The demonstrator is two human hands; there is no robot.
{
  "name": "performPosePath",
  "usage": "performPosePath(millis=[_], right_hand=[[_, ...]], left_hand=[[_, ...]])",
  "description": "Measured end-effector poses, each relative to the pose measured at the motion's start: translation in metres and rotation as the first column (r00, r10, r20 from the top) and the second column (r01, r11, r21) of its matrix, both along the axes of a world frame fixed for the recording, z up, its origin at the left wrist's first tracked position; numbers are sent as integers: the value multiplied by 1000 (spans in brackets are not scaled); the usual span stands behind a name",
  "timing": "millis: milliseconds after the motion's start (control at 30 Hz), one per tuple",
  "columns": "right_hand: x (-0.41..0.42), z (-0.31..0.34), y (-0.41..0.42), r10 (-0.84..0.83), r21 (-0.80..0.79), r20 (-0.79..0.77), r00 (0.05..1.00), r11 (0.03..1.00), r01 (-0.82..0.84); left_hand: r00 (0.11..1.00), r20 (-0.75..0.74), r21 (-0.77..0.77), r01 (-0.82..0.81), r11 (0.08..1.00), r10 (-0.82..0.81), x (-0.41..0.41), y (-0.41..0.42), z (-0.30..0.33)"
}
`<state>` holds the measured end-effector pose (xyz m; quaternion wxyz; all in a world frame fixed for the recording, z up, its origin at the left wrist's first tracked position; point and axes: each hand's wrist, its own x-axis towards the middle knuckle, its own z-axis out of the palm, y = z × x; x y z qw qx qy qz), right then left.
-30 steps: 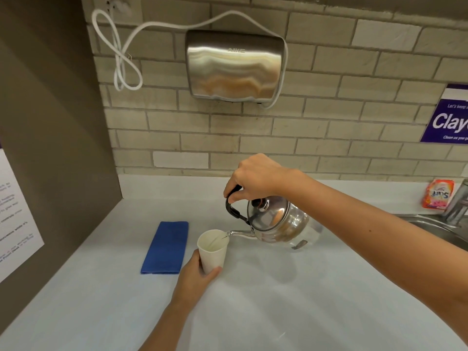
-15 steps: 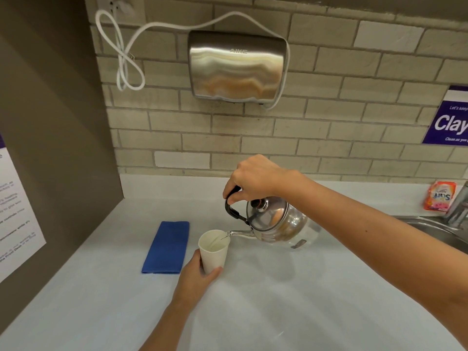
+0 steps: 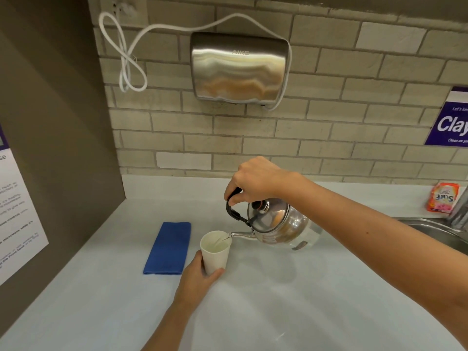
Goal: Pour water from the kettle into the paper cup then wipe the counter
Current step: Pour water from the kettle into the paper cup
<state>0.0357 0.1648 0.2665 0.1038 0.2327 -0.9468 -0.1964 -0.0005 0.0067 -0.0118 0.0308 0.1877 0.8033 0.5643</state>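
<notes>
A shiny steel kettle (image 3: 277, 222) with a black handle is tilted to the left above the white counter (image 3: 291, 300). My right hand (image 3: 255, 179) grips that handle from above. The spout tip sits over the rim of a white paper cup (image 3: 215, 252), and a thin stream of water runs into it. My left hand (image 3: 197, 277) is wrapped around the lower part of the cup, which stands upright on the counter. A folded blue cloth (image 3: 168, 248) lies flat just left of the cup.
A steel hand dryer (image 3: 239, 68) with a looped white cord hangs on the brick wall. A sink (image 3: 435, 233) and tap are at the right edge, with an orange detergent packet (image 3: 442, 197) behind. A brown side panel with a notice closes off the left.
Hands, kettle and cup hold nearly the same pose; the kettle stays tilted with water still running into the cup. The view has shifted slightly.
</notes>
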Motion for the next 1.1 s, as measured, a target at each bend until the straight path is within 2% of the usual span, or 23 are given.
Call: performPosePath(millis=[1100], right_hand=[[0,2,-5,18,18,1,1000,1000,-18]], left_hand=[[1000,22,24,7,1000,-8,0,-1,-1]])
